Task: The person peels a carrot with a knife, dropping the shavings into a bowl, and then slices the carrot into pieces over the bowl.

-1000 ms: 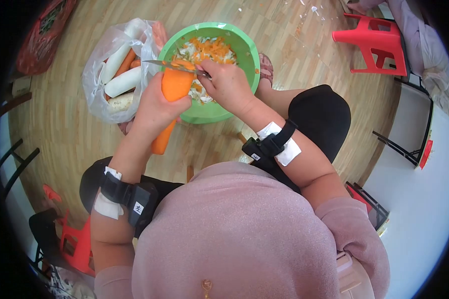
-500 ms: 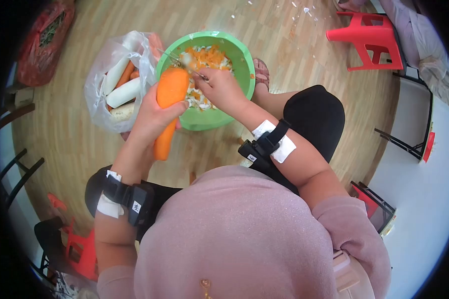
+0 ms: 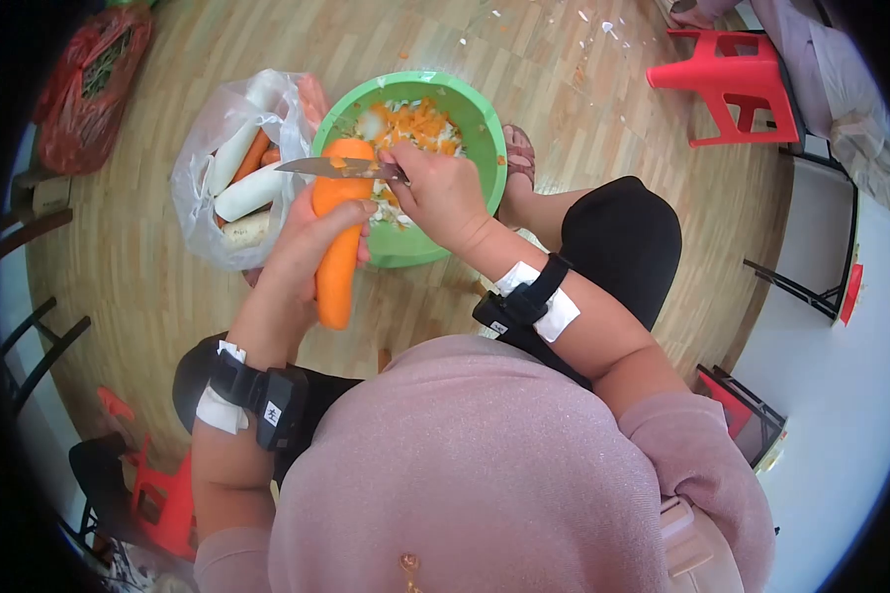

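Note:
My left hand (image 3: 311,232) is wrapped round a large peeled carrot (image 3: 337,267), its thick end pointing away from me toward the bowl. In my right hand (image 3: 440,193) is a knife (image 3: 311,167), its blade lying across the carrot near the thick end. Just beyond both hands stands a green bowl (image 3: 485,124), partly covered by them. Inside it are orange and white chopped pieces (image 3: 417,124). Left of the bowl, a clear plastic bag (image 3: 196,212) holds white radishes (image 3: 250,192) and carrots (image 3: 251,155).
A red bag (image 3: 77,133) with green stalks lies at the upper left. A red stool (image 3: 707,74) stands at the upper right, near another person's clothed leg (image 3: 811,69). Another red stool (image 3: 168,504) is at the lower left. White scraps lie on the floor (image 3: 554,109).
The knife blade, lifted off toward the bowl half a second ago, now lies across the carrot. In the view, the bowl and bags sit slightly lower than before.

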Available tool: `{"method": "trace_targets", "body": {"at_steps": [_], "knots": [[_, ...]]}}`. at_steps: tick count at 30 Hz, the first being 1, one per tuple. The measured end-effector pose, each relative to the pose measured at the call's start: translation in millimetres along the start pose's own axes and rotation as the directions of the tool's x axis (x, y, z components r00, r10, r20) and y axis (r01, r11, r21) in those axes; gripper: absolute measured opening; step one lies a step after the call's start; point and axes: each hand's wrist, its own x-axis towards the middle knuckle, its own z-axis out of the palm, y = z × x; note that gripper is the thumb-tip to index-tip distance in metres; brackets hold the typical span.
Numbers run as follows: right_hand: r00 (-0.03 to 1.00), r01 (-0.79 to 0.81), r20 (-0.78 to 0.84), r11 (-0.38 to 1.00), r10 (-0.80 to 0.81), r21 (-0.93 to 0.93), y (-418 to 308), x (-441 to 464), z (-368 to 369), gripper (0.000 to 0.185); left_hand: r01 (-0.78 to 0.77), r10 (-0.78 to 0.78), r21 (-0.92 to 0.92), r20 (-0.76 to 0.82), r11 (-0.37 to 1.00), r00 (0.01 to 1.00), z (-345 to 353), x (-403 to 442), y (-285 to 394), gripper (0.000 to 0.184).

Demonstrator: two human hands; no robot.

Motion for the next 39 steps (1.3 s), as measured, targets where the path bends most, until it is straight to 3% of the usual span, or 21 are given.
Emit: {"method": "trace_targets", "body": {"at_steps": [6, 8, 12, 14, 24, 30, 39], "knots": [[0.995, -0.064, -0.08, 0.997, 0.061, -0.041, 22, 1, 10, 0.011, 0.053, -0.048, -0.053, 0.097, 0.997, 0.994, -2, -4, 1, 0.037], [0.981, -0.192, -0.042, 0.98, 0.189, -0.06, 34, 0, 14, 0.011, 0.03, -0.023, -0.05, 0.128, 0.998, 0.992, -2, -7, 1, 0.036], [0.987, -0.154, -0.028, 0.987, 0.155, 0.054, 22, 6, 8, 0.01, -0.046, 0.051, -0.037, 0.145, 0.998, 0.988, -3, -7, 0, 0.033], [0.997, -0.075, 0.022, 0.972, 0.072, 0.225, 11, 8, -1, 0.008, -0.069, 0.076, -0.051, 0.139, 0.996, 0.987, -4, -7, 0, 0.033], [0.999, 0.014, 0.05, 0.984, -0.023, 0.177, 0, 8, -11, 0.008, -0.072, 0.077, -0.044, 0.121, 0.996, 0.99, -6, -8, 3, 0.033], [0.998, -0.024, 0.052, 0.995, 0.019, 0.095, 6, 5, -5, 0.01, -0.023, 0.031, -0.059, 0.142, 0.998, 0.989, -8, -4, 0, 0.034], [0.983, -0.155, 0.124, 0.97, 0.134, 0.186, 14, -6, 14, 0.012, 0.005, -0.004, -0.004, 0.08, 1.0, 0.997, -7, -2, -3, 0.039]]}}
